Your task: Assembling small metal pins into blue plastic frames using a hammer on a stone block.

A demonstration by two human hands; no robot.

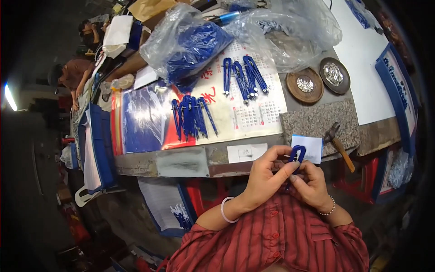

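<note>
In front of my chest, a blue looped strap point(297, 150) with a small pale piece inside its bend is pinched between both hands. My left hand point(268, 176) closes on the loop with thumb and forefinger. My right hand point(312, 183) grips the same strap lower down, its fingers curled; the strap's lower end is mostly hidden. Just beyond the hands lies a white card point(313, 149) on a speckled stone slab point(312, 119). A hammer point(337, 141) with a wooden handle rests across the slab's front right.
Blue straps lie in two bunches point(190, 117) point(245, 82) on a calendar sheet point(267, 111). Behind them sits a clear bag point(195, 47) of blue material. Two round dishes point(292, 92) point(324, 68) hold small silvery parts. Blue trays point(105, 149) point(393, 86) flank the table; people work at far left.
</note>
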